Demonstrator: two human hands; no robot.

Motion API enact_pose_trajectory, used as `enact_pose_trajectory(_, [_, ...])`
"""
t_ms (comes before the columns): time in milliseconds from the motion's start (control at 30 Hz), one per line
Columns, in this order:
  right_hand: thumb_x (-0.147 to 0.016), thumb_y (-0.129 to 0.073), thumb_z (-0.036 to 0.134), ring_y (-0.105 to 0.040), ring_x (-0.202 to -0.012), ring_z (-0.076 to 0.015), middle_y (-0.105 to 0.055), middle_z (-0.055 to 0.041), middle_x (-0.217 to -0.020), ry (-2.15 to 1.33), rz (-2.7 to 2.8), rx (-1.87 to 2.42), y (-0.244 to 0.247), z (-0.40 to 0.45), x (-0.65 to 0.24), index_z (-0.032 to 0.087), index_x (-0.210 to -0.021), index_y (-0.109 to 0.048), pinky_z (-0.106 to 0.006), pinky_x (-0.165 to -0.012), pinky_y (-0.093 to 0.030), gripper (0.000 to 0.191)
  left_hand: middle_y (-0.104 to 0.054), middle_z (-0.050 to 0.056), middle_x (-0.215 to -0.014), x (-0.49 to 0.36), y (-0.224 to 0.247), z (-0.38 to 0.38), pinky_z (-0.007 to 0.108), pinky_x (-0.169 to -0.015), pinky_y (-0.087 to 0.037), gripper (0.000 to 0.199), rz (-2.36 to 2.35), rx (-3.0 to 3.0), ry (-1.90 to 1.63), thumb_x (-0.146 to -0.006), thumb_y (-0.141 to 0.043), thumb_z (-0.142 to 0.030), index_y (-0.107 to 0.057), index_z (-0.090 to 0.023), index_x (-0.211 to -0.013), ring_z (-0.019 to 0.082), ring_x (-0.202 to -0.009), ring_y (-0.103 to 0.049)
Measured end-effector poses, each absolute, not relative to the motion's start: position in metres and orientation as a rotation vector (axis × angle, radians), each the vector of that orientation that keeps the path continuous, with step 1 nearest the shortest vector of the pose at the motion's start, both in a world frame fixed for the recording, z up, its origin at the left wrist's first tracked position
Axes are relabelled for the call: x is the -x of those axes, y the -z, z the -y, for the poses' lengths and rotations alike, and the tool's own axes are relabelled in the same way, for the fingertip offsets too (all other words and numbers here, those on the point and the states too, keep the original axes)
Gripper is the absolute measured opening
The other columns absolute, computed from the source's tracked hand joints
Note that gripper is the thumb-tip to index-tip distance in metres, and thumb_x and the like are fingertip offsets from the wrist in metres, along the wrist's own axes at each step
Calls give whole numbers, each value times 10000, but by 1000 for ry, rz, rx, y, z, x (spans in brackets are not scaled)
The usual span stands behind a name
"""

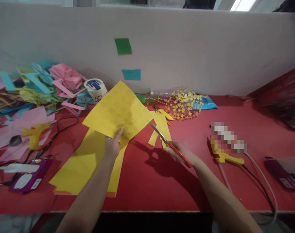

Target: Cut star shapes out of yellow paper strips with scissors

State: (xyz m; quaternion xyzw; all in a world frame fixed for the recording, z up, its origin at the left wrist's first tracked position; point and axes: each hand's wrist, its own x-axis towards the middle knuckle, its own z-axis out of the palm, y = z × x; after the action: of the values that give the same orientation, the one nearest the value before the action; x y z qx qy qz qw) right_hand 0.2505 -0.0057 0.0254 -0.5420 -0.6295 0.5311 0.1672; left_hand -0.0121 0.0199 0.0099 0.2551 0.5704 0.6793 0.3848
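Note:
My left hand [112, 144] grips the near edge of a yellow sheet of paper [120, 108], thumb on top and fingers hidden beneath. Faint dark drawn marks cover the sheet's face. In my right hand [180, 152] is a pair of scissors [177, 149] with red handles, its blades pointing up and left at the sheet's right corner. From here I cannot tell whether the blades touch the paper. Under my left hand lies a stack of yellow paper [77, 161], with orange showing at its lower edge. Cut yellow strips [163, 124] rest beyond the scissors.
Folded coloured paper pieces [40, 84] pile up at the left, beside a white cup [96, 89]. Yellow glue guns lie at left [36, 134] and right [227, 158], with cords trailing. Behind the strips are a star-patterned clear wrap [184, 103] and a blue packet [206, 103].

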Motion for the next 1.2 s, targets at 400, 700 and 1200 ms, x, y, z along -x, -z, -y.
enact_pose_trajectory(400, [-752, -547, 775, -441, -461, -116, -457, 51, -490, -1464, 1852, 1529, -23, 4, -253, 237, -635, -374, -251, -477, -339, 577, -754, 125, -1082, 15, -6, -21, 475, -1099, -469, 370, -1398, -655, -1754, -594, -863, -283, -720, -152, -910, 334, -1231, -612])
enact_pose_trajectory(700, [-753, -553, 761, -432, -435, -109, -448, 54, -467, -1478, 1820, 1510, -21, 4, -251, 240, -624, -374, -245, -461, -342, 565, -771, 113, -992, 12, -5, -17, 463, -1085, -481, 363, -1416, -717, -1674, -560, -878, -298, -735, -153, -860, 323, -1171, -653])
enact_pose_trajectory(1200, [-788, -552, 693, -379, -340, -84, -433, 75, -389, -1556, 1665, 1566, -16, 4, -248, 230, -667, -443, -218, -386, -321, 490, -772, 110, -957, 10, -6, -16, 430, -1037, -520, 353, -1366, -716, -1656, -560, -880, -270, -734, -152, -859, 315, -1158, -660])
